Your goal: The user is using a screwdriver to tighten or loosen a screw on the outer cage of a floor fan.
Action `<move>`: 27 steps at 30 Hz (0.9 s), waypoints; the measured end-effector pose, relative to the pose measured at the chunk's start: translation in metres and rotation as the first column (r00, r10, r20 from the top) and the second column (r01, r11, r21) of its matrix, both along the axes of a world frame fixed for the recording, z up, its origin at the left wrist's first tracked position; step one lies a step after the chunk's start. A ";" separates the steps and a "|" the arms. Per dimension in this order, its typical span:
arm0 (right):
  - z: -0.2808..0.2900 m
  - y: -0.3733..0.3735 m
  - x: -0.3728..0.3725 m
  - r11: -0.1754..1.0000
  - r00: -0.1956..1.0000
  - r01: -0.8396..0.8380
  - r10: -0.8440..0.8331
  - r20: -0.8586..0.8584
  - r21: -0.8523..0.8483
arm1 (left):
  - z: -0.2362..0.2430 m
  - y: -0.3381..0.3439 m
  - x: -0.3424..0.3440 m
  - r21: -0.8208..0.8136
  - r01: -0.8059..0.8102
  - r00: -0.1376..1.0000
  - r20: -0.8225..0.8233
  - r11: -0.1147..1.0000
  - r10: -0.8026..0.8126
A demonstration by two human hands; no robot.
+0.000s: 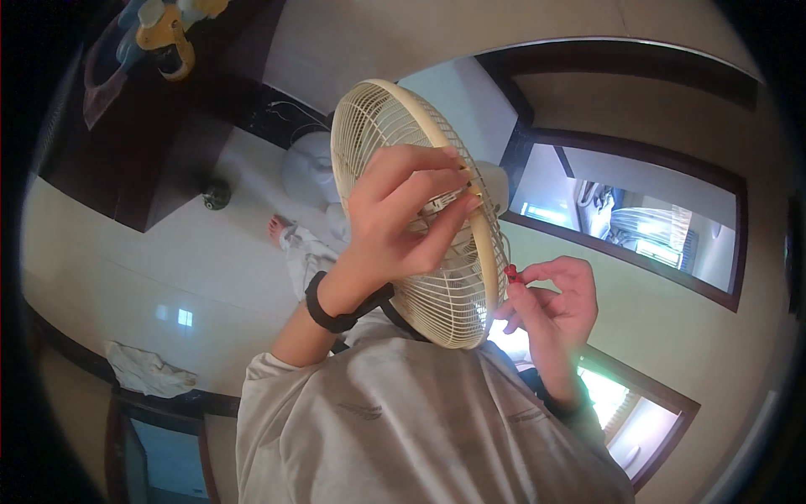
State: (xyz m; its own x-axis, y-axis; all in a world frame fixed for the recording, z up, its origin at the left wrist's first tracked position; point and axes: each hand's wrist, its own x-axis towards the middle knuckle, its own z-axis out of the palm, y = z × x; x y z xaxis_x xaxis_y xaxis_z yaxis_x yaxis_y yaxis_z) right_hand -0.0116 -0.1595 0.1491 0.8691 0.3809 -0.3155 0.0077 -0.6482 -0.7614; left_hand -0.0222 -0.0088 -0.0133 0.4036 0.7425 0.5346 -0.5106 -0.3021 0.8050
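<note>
Before my chest stands the head of a cream electric fan (449, 323), its round wire cage seen nearly edge-on. My left hand (411, 206), with a black band on the wrist, reaches across the front of the cage. Its thumb and fingers pinch the cage's thick cream rim. Behind the cage, on the right, my right hand (550, 307) is raised with thumb and forefinger closed on a small red piece (511, 273). That piece is beside the cage's back wires; its exact kind is too small to tell. The fan's blades are mostly hidden by the wires and my left hand.
A pale round base (309, 166) is on the floor behind the fan. At the upper left, a dark cabinet (126, 160) carries a yellow bottle (159, 29). A small dark round object (216, 196) sits beside the cabinet. A crumpled cloth (151, 370) lies at the left.
</note>
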 end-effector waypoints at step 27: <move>0.018 -0.008 0.005 0.989 0.962 -0.035 0.073 -0.262 0.145 | 0.001 0.003 0.002 -0.005 -0.035 0.999 0.041 0.999 0.035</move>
